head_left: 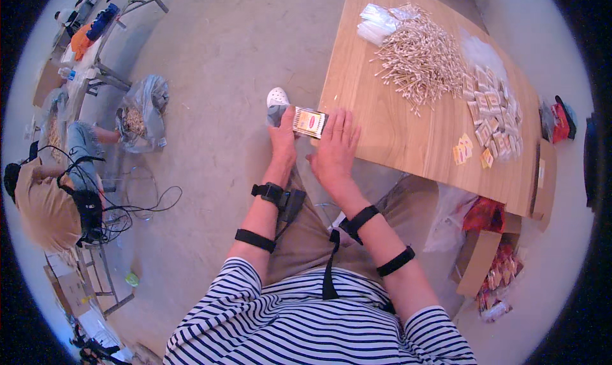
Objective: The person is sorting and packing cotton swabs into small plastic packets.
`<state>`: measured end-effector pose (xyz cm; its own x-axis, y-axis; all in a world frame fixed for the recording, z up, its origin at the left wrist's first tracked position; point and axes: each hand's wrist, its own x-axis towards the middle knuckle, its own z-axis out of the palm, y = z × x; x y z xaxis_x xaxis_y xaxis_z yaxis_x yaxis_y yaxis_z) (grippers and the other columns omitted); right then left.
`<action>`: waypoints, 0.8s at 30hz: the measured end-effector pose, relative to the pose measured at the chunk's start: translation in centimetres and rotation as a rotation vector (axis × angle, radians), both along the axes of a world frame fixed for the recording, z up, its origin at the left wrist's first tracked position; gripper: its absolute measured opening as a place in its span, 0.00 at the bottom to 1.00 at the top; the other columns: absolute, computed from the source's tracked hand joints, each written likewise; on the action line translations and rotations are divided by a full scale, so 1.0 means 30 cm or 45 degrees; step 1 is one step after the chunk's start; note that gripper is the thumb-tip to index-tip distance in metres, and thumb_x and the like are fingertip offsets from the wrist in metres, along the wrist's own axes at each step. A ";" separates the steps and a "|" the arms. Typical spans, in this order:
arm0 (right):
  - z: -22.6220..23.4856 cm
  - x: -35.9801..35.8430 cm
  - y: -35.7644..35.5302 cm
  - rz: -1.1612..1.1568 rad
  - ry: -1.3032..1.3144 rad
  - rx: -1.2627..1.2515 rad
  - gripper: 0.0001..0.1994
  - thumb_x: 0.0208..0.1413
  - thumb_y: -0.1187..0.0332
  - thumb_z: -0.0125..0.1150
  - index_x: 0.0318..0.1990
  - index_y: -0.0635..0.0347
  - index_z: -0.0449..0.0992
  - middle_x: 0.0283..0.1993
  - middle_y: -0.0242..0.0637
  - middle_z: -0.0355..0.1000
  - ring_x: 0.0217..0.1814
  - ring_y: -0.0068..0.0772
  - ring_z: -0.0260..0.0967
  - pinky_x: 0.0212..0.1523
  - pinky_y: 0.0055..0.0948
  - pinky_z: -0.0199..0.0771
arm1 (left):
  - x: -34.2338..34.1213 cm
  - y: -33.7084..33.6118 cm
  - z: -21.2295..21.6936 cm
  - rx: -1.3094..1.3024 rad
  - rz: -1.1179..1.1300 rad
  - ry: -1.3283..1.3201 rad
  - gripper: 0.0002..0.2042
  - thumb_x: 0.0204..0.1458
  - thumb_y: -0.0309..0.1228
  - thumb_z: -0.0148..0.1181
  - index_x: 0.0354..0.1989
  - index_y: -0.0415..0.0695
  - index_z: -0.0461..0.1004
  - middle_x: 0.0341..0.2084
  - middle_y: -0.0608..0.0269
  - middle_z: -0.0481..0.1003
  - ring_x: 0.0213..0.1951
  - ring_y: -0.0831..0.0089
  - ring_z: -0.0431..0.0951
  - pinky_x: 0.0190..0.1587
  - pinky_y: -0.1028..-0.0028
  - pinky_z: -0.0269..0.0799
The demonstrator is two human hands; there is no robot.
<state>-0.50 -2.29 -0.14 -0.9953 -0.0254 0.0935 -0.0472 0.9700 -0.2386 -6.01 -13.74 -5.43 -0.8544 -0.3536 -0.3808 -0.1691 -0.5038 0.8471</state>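
Note:
A small clear packet of cotton swabs (308, 122) with a yellow and white card in it lies between my hands, beside the table's near left corner. My left hand (284, 140) grips its left end, thumb on top. At the packet's right end, my right hand (335, 147) lies with fingers stretched out and side by side. Its fingertips touch or cover that end, and its thumb stands apart from the packet. On the wooden table (382, 126) rests a big heap of loose cotton swabs (421, 59). Several filled packets (496, 113) are piled to the right of it.
Clear bags (382, 24) lie behind the heap. Small yellow cards (463, 149) sit near the table's front edge. Below right stands a cardboard box (479, 260) beside red packages (500, 272). At left, a person (54, 199) sits near a plastic bag of swabs (140, 116) and trailing cables (137, 205).

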 end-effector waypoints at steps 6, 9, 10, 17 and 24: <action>0.027 0.014 -0.017 0.003 -0.040 0.024 0.48 0.44 0.58 0.70 0.70 0.71 0.51 0.77 0.55 0.43 0.80 0.56 0.36 0.75 0.61 0.33 | 0.000 -0.001 0.002 0.044 -0.011 0.009 0.18 0.55 0.40 0.66 0.49 0.44 0.72 0.36 0.68 0.77 0.32 0.78 0.78 0.31 0.72 0.75; -0.027 0.003 -0.036 -0.049 0.070 0.176 0.40 0.52 0.60 0.61 0.70 0.71 0.53 0.76 0.56 0.45 0.80 0.56 0.38 0.74 0.63 0.34 | -0.001 -0.004 -0.006 0.068 -0.016 -0.009 0.18 0.55 0.39 0.66 0.50 0.44 0.72 0.37 0.68 0.77 0.34 0.78 0.78 0.33 0.72 0.76; -0.040 0.002 -0.039 -0.073 0.114 0.176 0.37 0.55 0.61 0.56 0.70 0.71 0.54 0.76 0.55 0.46 0.80 0.56 0.39 0.74 0.63 0.34 | 0.001 -0.003 -0.005 0.070 -0.025 -0.013 0.19 0.55 0.39 0.66 0.50 0.44 0.72 0.37 0.68 0.76 0.35 0.78 0.78 0.34 0.72 0.76; 0.027 0.021 -0.026 -0.046 0.048 -0.089 0.43 0.49 0.58 0.67 0.70 0.69 0.55 0.76 0.52 0.47 0.80 0.53 0.40 0.74 0.60 0.36 | 0.018 -0.009 0.029 0.021 0.003 0.024 0.17 0.57 0.41 0.64 0.49 0.46 0.71 0.36 0.70 0.76 0.33 0.79 0.77 0.30 0.74 0.73; -0.016 0.049 0.218 0.173 0.154 -0.262 0.44 0.50 0.52 0.68 0.69 0.69 0.57 0.75 0.53 0.49 0.79 0.54 0.41 0.75 0.56 0.39 | 0.152 -0.029 0.118 0.165 -0.394 -0.077 0.16 0.62 0.46 0.55 0.35 0.45 0.69 0.16 0.73 0.63 0.16 0.83 0.60 0.18 0.79 0.53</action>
<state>0.96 4.23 -0.61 -0.9652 -0.1264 0.2288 -0.2141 0.8845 -0.4145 -1.44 -14.62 -1.90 -0.8880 -0.0262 -0.4591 -0.3791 -0.5233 0.7631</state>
